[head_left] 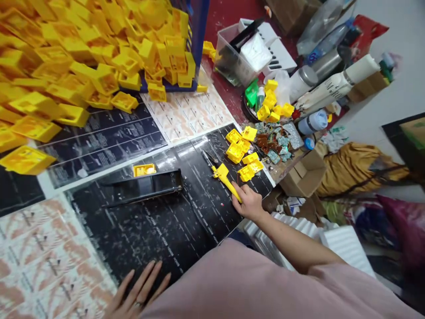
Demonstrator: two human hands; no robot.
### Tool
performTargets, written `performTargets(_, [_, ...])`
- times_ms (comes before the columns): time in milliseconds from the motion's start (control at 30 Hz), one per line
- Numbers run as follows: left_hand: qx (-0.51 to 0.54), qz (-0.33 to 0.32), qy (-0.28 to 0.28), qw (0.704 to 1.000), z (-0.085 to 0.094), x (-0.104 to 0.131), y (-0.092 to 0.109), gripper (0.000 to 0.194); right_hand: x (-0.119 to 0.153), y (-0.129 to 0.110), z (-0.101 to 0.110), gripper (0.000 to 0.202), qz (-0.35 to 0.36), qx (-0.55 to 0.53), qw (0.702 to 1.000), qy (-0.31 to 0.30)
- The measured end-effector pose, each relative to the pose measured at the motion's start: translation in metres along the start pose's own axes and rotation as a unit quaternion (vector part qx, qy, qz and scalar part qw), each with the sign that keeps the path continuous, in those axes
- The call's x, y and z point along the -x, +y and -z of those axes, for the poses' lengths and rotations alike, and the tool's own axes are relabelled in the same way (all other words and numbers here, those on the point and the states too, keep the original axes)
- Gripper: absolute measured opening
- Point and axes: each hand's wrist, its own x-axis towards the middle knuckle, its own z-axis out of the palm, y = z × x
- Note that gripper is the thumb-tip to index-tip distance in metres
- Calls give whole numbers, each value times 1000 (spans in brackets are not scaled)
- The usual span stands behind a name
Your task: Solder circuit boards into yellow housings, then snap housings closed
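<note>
My right hand (247, 201) is closed around the yellow handle of what looks like a soldering iron (229, 181). Its thin dark tip points away over the black mat. Just beyond it lie several yellow plastic housings (236, 151). My left hand (137, 294) rests flat at the near edge of the table, fingers spread and holding nothing. Between the hands and farther back sits a long black plastic trough (146, 188). A single yellow housing (144, 169) stands against the trough's far side.
A large heap of yellow housings (83, 57) spills from a blue crate (199, 35) at the back left. Small circuit boards (277, 144) are piled at the right. Behind them stand a clear plastic bin (229, 62) and bottles. An open cardboard box (303, 175) sits beyond the table's right edge.
</note>
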Motion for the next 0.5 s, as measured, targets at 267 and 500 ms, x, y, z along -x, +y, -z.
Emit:
performTargets(267, [-60,4,18,998,-18,-2,10,55,1,3,4,49,-36,-26,999,5])
performTargets(500, [-31,-25,4,999,2,-23,12,51,0,9,3,57,-39,-22,999,12])
